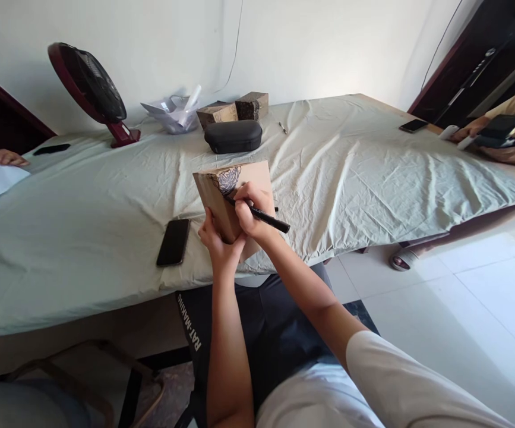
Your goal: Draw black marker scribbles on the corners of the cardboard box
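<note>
A brown cardboard box [212,197] is tilted at the table's near edge, with dark swirling line drawing on its upper corner. My left hand [222,242] grips the box's lower end, fingers along its left side and thumb across the bottom. In my right hand [252,208] is a black marker [269,219], pinched with its back end pointing down to the right. That hand rests against the box's face just below the drawing; the marker's tip is largely hidden by the fingers. A dark phone [173,242] lies left of my left hand.
Behind the box sit a black zip case [233,137], patterned cardboard boxes [252,107] and a clear plastic basket [168,115]. A fan [90,86] stands back left. A person's hands [513,148] hold a phone at the right; another person's hand [11,157] rests far left.
</note>
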The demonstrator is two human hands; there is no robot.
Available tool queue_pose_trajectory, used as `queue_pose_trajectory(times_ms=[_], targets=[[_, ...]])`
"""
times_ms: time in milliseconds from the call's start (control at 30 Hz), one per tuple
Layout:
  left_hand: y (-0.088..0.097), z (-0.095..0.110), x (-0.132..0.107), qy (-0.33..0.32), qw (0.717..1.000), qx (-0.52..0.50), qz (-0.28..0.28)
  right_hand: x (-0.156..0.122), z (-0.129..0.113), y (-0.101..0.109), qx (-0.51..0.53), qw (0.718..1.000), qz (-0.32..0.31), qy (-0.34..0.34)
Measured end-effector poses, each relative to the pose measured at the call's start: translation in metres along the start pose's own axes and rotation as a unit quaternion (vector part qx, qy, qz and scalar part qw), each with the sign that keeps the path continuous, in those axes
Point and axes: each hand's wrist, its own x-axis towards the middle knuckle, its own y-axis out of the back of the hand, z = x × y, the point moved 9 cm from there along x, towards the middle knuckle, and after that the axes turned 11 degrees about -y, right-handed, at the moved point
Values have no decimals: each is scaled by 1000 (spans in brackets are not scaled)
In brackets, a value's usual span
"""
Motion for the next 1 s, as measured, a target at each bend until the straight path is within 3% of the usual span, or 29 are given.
queue_pose_trajectory(times_ms=[167, 367, 600, 800, 1000], targets=[[0, 27, -7, -12, 991, 113, 73, -10, 7, 8, 37, 996, 66, 38], [-5, 54, -15, -16, 982, 163, 88, -17, 8, 13, -32, 991, 120, 46], [-7, 61, -19, -34, 979, 162, 117, -17, 5, 21, -45, 988, 138, 52], [-15, 69, -22, -19, 946, 313, 86, -17, -12, 27, -73, 977, 163, 116], [-16, 73, -22, -11, 940, 333, 76, -20, -13, 34, -81, 972, 187, 113]])
